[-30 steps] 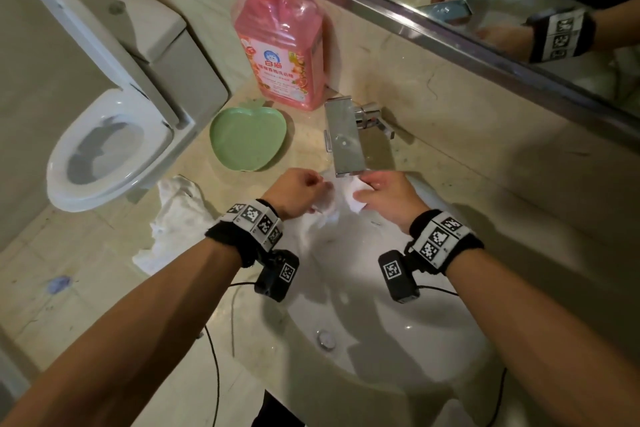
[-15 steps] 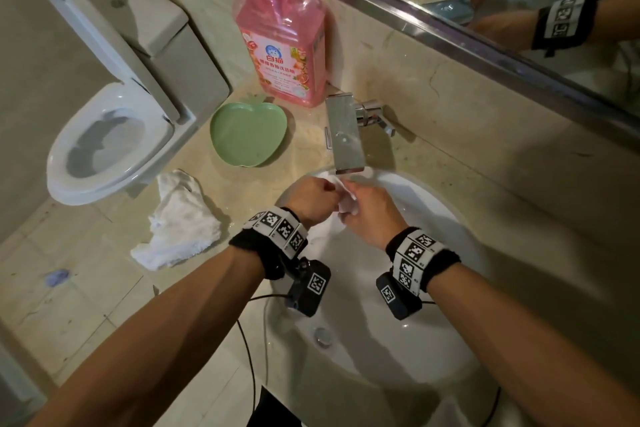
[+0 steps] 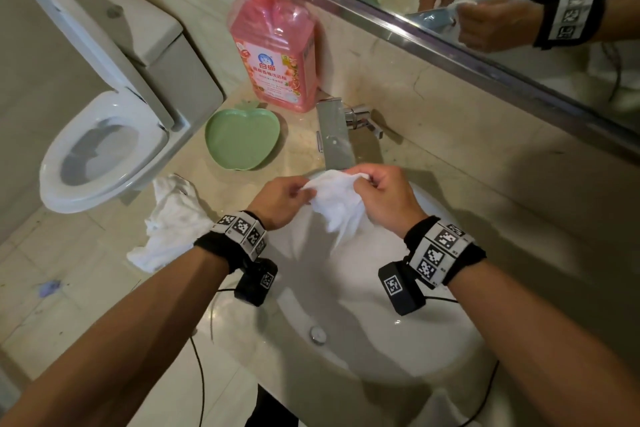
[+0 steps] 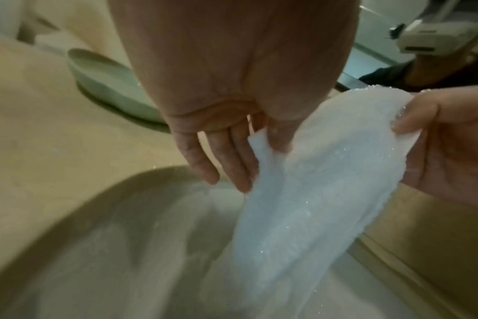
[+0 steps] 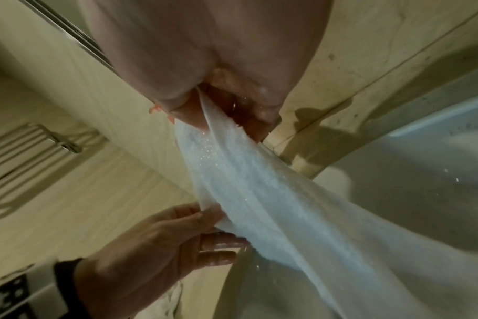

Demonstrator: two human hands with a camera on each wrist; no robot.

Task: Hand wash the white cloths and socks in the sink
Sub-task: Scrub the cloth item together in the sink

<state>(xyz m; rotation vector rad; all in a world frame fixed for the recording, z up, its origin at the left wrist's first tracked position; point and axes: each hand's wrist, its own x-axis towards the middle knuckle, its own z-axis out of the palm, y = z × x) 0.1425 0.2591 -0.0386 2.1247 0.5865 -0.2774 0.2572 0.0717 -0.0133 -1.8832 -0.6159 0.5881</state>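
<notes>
Left hand (image 3: 282,196), right hand (image 3: 381,196) both pinching wet white cloth (image 3: 337,204) above sink (image 3: 433,340); beige marble counter (image 3: 467,191)

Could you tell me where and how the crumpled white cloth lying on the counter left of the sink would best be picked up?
Probably at the raised bunched folds in the middle of the crumpled white cloth, pinched from straight above. It lies loose on the counter with no edge lifted, and the toilet stands on its far side.
</notes>
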